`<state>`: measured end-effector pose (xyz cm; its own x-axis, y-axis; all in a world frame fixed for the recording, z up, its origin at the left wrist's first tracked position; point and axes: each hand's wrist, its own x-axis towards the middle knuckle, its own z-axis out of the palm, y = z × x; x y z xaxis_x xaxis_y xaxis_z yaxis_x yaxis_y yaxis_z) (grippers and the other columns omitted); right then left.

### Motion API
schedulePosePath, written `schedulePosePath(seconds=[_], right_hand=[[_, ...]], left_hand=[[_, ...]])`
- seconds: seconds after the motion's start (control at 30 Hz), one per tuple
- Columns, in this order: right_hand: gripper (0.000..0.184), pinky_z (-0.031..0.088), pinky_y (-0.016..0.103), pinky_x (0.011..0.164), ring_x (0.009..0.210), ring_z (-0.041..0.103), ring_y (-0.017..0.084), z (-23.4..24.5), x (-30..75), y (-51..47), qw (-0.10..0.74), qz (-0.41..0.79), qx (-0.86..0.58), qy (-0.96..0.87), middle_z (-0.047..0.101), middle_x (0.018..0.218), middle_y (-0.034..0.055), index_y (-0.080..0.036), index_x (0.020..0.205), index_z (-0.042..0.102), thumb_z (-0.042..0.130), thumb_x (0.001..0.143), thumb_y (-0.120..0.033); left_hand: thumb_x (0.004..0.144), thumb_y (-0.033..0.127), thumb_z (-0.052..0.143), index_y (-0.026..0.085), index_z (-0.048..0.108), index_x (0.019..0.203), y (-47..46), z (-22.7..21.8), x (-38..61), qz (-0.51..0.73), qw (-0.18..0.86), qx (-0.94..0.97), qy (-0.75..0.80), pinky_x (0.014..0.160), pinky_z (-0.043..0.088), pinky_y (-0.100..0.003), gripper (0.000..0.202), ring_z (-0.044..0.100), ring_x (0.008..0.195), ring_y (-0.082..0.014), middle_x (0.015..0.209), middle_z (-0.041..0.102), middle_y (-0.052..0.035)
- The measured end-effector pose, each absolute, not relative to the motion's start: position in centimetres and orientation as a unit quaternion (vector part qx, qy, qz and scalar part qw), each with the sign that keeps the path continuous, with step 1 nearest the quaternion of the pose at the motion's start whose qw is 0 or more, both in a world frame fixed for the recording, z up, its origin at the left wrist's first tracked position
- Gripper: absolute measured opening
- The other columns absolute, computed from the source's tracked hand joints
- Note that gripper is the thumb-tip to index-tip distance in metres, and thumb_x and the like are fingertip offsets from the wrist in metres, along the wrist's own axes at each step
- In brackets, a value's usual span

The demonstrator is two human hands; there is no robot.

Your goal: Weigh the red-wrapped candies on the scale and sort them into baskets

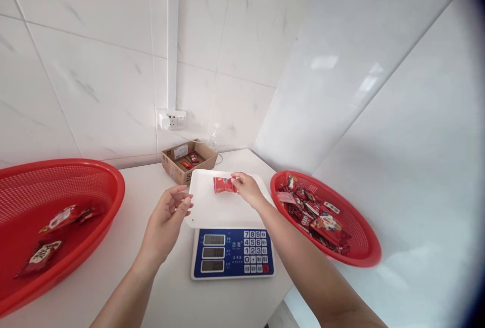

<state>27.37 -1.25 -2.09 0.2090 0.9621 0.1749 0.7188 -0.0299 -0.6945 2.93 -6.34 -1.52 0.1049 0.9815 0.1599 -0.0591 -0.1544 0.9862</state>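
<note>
My right hand [246, 186] pinches the right end of a small red snack packet [223, 185] over the white pan [227, 214] of a digital scale. Whether the packet touches the pan I cannot tell. At the pan's left edge is my left hand [166, 222], its fingers apart and slightly curled, holding nothing. The scale's blue panel [235, 253] faces me with three grey displays and a keypad. To the right stands a red basket [373, 257] heaped with snack packets [328, 224]. A larger red basket [117, 186] on the left holds several packets [40, 257].
Behind the scale sits an open cardboard box [176, 171] with a few red packets [193, 157] inside. A wall socket [174, 120] with a plug is above it. Tiled wall closes off the back, and a glossy white panel [341, 80] rises on the right.
</note>
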Motion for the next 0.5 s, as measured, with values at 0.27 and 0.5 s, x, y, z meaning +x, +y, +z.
schedulePosePath(seconds=[0.27,0.5], right_hand=[[0.041,0.026,0.042,0.112,0.134,0.035,0.025,-3.0,25.9,-2.5,0.214,0.094,-0.627,-0.743,0.05,0.139,0.0106,-0.017,0.127,0.057,0.051,0.086,-0.021],[0.042,0.03,0.038,0.11,0.132,0.04,0.022,-3.2,25.9,-2.1,0.151,0.1,-0.595,-0.783,0.05,0.139,0.0083,-0.019,0.13,0.055,0.049,0.088,-0.019]], left_hand=[[0.078,0.054,0.058,0.024,0.052,0.11,-6.2,-1.2,2.4,0.517,0.494,0.558,0.422,0.077,0.052,-0.038,0.044,0.062,0.086,-0.0197,0.094,0.064,-0.0036],[0.078,0.056,0.058,0.024,0.051,0.111,-6.1,-1.4,2.5,0.494,0.49,0.587,0.412,0.078,0.053,-0.04,0.047,0.064,0.083,-0.0206,0.089,0.066,-0.0031]])
